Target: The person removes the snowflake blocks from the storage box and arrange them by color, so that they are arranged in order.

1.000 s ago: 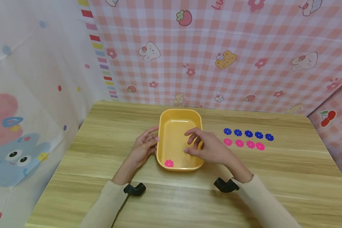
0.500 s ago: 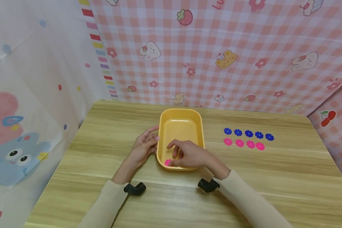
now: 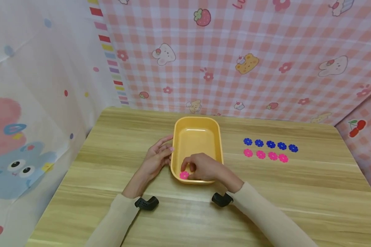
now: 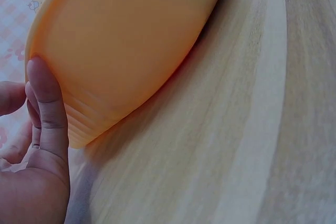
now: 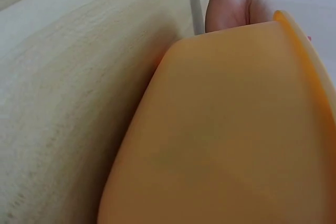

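A yellow rectangular tub [image 3: 198, 125] stands on the wooden table. The left hand [image 3: 154, 159] rests against its left side, thumb and fingers fairly straight; in the left wrist view the thumb [image 4: 47, 93] presses on the outer wall below the rim. Inside the tub, at the near left corner, is a pink notched snowflake disc [image 3: 183, 175]. The right hand [image 3: 205, 167] reaches in over the near right rim, with curled index finger and thumb at the disc's edges. In the right wrist view the tub's outer wall [image 5: 226, 119] hides the right fingers.
Right of the tub lie a row of several blue snowflake discs [image 3: 270, 144] and, nearer, a row of several pink discs [image 3: 272, 156]. A pink checked cloth [image 3: 222, 41] hangs behind the wooden table [image 3: 173, 219], a white patterned cloth [image 3: 49, 68] on the left.
The right hand has moved left and toward the near corner of the tub, its thumb and index finger closing in on the pink disc. The left hand and tub stay put.
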`<state>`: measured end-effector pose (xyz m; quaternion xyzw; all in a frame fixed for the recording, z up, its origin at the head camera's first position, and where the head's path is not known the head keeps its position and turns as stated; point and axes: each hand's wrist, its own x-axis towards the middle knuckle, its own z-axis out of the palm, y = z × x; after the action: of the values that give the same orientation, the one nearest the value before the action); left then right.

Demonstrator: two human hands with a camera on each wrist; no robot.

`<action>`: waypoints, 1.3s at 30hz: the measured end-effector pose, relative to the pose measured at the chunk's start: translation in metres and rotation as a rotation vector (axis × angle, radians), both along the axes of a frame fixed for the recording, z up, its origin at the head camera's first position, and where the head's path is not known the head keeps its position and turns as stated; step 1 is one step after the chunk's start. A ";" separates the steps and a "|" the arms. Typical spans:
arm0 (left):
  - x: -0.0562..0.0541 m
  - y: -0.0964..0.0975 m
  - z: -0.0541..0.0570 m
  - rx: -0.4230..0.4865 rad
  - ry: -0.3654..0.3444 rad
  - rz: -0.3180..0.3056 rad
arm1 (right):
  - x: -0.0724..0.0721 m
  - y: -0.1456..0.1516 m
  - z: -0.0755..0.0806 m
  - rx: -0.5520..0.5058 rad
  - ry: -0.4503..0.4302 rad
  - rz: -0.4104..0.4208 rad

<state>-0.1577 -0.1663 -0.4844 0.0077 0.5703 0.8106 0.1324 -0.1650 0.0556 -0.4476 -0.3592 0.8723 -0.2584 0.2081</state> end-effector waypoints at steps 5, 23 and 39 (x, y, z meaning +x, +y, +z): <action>-0.001 0.000 0.000 0.000 -0.003 0.000 | 0.000 0.002 0.000 -0.033 0.008 -0.008; 0.001 0.000 0.002 0.003 0.002 -0.005 | 0.007 0.008 0.014 -0.202 0.028 -0.132; 0.003 -0.001 -0.001 0.000 0.018 -0.003 | 0.013 0.053 0.031 -0.309 0.082 -0.292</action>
<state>-0.1542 -0.1673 -0.4852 0.0157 0.5716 0.8102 0.1287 -0.1517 0.1083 -0.4165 -0.2669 0.8729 -0.4015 0.0751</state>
